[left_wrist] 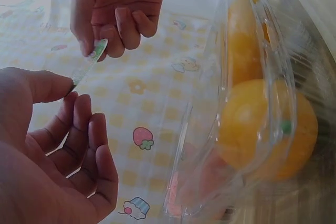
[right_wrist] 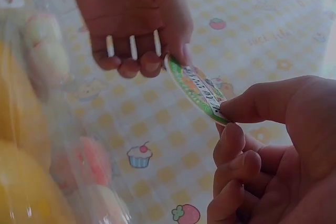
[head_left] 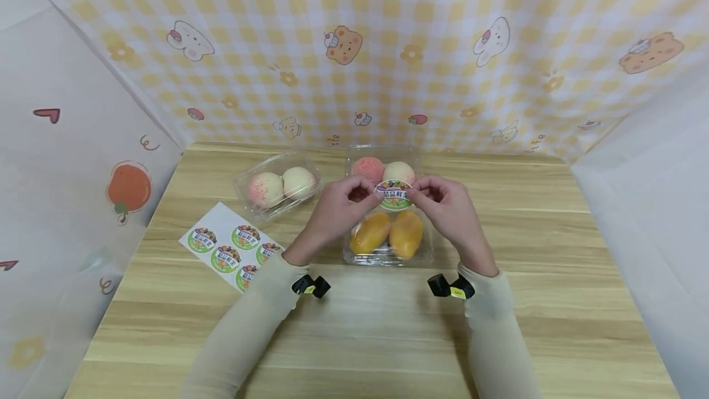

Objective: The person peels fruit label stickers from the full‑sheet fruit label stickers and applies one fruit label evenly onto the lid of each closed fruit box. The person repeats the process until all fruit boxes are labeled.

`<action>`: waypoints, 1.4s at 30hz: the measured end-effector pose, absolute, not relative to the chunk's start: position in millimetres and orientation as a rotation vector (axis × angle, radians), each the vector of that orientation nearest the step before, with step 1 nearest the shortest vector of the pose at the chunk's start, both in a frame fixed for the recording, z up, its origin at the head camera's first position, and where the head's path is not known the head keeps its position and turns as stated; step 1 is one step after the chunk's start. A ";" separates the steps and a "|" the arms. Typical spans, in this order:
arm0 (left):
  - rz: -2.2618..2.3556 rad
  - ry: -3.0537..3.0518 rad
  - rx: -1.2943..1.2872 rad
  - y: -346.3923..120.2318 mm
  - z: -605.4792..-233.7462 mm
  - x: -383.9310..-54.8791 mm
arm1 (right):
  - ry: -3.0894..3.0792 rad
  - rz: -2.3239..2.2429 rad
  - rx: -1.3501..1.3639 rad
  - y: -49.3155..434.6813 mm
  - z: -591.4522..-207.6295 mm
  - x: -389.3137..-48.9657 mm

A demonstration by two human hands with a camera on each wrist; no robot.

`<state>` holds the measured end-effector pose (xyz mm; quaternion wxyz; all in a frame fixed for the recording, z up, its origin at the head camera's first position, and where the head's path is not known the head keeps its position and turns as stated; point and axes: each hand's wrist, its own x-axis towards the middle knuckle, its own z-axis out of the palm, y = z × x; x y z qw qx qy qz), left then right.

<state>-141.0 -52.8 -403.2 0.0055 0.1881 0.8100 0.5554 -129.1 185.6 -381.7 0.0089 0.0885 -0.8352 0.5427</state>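
A round fruit sticker [head_left: 394, 195] with green edging and printed characters is stretched between both hands, above the clear boxes. My left hand [head_left: 344, 207] pinches its left edge between thumb and forefinger. The opposite edge is pinched by my right hand [head_left: 445, 209]; the right wrist view shows the sticker [right_wrist: 197, 92] slightly bowed. Below lies a clear plastic box with two yellow mangoes [head_left: 407, 234], its lid seen from the side in the left wrist view. Just behind the hands, another clear box holds two peaches [head_left: 368, 169], one pinker than the other, partly hidden by the sticker and fingers.
To the left, a third clear box [head_left: 277, 186] holds two pale peaches. A white sheet of round stickers [head_left: 218, 245] lies at the front left, partly under the left forearm. A checked cloth [head_left: 382, 88] hangs along the back edge of the wooden table [head_left: 543, 325].
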 end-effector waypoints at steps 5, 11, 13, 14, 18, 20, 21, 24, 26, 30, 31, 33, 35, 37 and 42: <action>1.653 2.562 0.595 -54.8 -403.8 -143.3 | -2.687 1.423 0.395 187.4 -387.2 -135.3; 1.561 2.585 0.605 -58.8 -405.9 -145.9 | -2.771 1.509 0.453 192.5 -390.2 -140.7; 1.543 2.588 0.600 -59.8 -407.2 -146.3 | -2.816 1.606 0.424 194.7 -391.7 -142.1; 1.537 2.589 0.599 -60.1 -408.3 -146.7 | -2.837 1.650 0.407 195.3 -391.7 -142.4; 1.502 2.589 0.606 -60.2 -411.5 -146.0 | -2.902 1.722 0.353 197.9 -394.9 -142.0; 1.474 2.590 0.623 -60.0 -413.3 -144.5 | -2.917 1.705 0.353 198.4 -396.2 -140.5; 1.456 2.591 0.633 -59.8 -414.0 -143.4 | -2.922 1.688 0.352 198.9 -397.5 -139.7; 1.407 2.594 0.651 -59.2 -416.1 -139.6 | -2.935 1.636 0.367 199.6 -399.4 -136.8; 1.370 2.603 0.651 -58.4 -417.6 -137.3 | -2.953 1.598 0.372 200.3 -400.8 -135.0; 1.307 2.614 0.634 -56.4 -419.0 -133.4 | -2.981 1.520 0.410 201.4 -403.9 -133.0; 1.290 2.620 0.634 -55.8 -419.7 -132.9 | -2.984 1.498 0.423 201.7 -405.3 -132.9; 1.268 2.631 0.645 -54.7 -420.7 -131.8 | -2.982 1.459 0.447 201.7 -407.4 -132.7; 1.250 2.653 0.664 -53.6 -422.2 -131.3 | -2.973 1.416 0.476 201.8 -409.7 -132.8; 1.226 2.682 0.679 -52.5 -423.1 -130.7 | -2.967 1.368 0.500 201.5 -410.9 -132.8; 1.154 2.745 0.696 -50.9 -425.5 -130.1 | -2.959 1.274 0.545 199.4 -411.3 -133.4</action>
